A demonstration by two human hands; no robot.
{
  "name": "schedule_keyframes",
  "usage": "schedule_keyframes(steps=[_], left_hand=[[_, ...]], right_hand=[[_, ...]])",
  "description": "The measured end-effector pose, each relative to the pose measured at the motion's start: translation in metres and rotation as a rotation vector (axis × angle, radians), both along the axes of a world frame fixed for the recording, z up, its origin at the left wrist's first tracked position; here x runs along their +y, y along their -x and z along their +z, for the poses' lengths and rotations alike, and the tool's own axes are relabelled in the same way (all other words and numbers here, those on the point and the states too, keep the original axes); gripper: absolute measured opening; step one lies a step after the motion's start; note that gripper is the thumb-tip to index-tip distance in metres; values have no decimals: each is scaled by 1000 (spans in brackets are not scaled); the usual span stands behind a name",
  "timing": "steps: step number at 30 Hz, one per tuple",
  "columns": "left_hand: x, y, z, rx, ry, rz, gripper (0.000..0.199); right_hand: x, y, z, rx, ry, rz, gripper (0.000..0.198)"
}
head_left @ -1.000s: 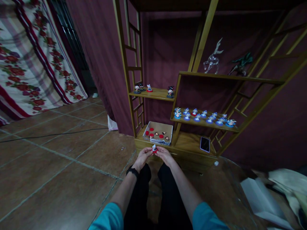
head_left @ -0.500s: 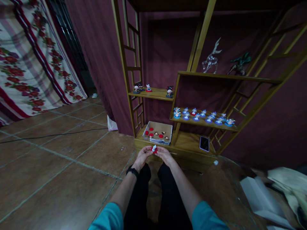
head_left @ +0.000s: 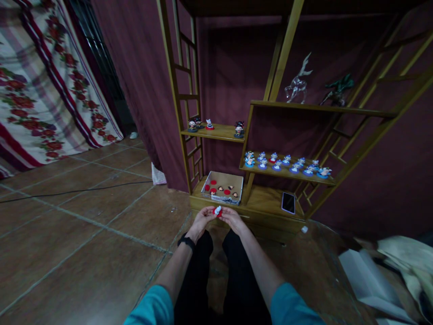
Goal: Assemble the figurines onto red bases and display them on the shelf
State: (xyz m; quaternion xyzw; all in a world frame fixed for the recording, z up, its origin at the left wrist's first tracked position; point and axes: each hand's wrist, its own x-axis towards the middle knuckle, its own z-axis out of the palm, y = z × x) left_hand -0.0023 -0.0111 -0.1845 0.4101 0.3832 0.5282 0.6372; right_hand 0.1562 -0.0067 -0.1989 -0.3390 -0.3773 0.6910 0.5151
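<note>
a small white figure (head_left: 218, 209) on a red base (head_left: 220, 214) is held between the hands, low in front of the cabinet (head_left: 270, 221) — the left hand (head_left: 202, 220) and right hand (head_left: 232, 218) each pinch it by the fingertips, one from either side, with hardly any gap. just beyond lies a box (head_left: 223, 180) with red discs (head_left: 227, 192) and small dark-haired heads (head_left: 231, 187) in it, a phone (head_left: 288, 203) off to its right. above stand more figures — dark-haired ones (head_left: 239, 130) on the left shelf (head_left: 221, 131), mostly blue ones (head_left: 277, 165) on the right.
</note>
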Motion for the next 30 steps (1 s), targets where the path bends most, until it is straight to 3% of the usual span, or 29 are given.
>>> schedule_keyframes(steps=[13,22,30], left_hand=[[-3,-2,6,-24,68,23,31],[-1,1,5,-46,126,-73,37],[3,0,-2,-107,97,-4,40]], right_hand=[[4,-2,-4,-10,7,2,41],[2,-1,-1,-17,5,-23,40],[-4,0,6,-15,1,23,38]])
